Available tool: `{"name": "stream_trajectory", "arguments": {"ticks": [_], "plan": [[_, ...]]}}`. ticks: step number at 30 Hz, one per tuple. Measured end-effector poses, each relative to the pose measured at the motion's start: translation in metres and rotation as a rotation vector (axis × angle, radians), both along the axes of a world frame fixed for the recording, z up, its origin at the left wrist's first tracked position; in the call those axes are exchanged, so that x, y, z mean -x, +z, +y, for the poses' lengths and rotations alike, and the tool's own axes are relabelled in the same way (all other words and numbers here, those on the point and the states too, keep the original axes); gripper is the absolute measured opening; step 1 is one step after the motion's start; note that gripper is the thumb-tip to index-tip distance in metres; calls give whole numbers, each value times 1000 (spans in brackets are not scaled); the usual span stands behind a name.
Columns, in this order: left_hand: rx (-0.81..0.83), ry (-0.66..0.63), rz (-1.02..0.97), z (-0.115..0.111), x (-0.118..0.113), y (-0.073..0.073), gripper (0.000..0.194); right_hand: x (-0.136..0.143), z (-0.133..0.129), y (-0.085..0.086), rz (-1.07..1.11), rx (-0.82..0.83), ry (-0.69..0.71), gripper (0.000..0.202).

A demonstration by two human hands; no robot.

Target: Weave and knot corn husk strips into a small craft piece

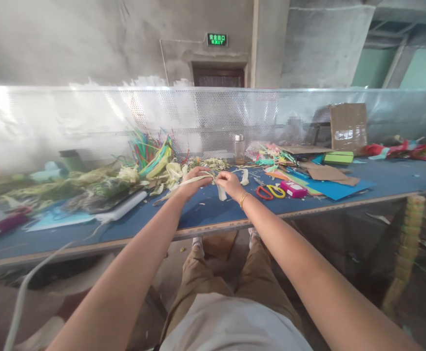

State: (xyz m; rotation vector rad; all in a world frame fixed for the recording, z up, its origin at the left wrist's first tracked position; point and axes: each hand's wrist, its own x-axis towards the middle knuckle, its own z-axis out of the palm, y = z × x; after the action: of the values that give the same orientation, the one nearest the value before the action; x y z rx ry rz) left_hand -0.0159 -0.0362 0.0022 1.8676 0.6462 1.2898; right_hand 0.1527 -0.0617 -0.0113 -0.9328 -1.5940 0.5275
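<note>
Now, pale strip (202, 180) between both hands' grips

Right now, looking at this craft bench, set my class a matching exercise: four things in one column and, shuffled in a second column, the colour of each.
Things:
1. scissors
2. small box beside the scissors
3. strip held between the left hand and right hand
4. bracelet on the right wrist

Colours:
A. gold
B. pale cream
C. red and yellow handles
D. pink

Pairs: 1-C, 2-D, 3-B, 4-A
</note>
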Motion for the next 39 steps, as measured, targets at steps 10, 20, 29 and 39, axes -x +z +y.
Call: {"name": "stream_trajectory", "arguments": {"ticks": [10,20,29,39], "plan": [[90,-57,-112,7,1,-1,27,1,-7,3,-68,-70,27,18],[121,-97,-22,2,0,2,23,-2,-2,4,-60,-8,-122,25],[182,-137,-28,-2,-1,2,30,1,-1,2,68,16,3,21],[191,-80,26,-2,1,3,28,1,-1,2,45,8,-36,15]]}}
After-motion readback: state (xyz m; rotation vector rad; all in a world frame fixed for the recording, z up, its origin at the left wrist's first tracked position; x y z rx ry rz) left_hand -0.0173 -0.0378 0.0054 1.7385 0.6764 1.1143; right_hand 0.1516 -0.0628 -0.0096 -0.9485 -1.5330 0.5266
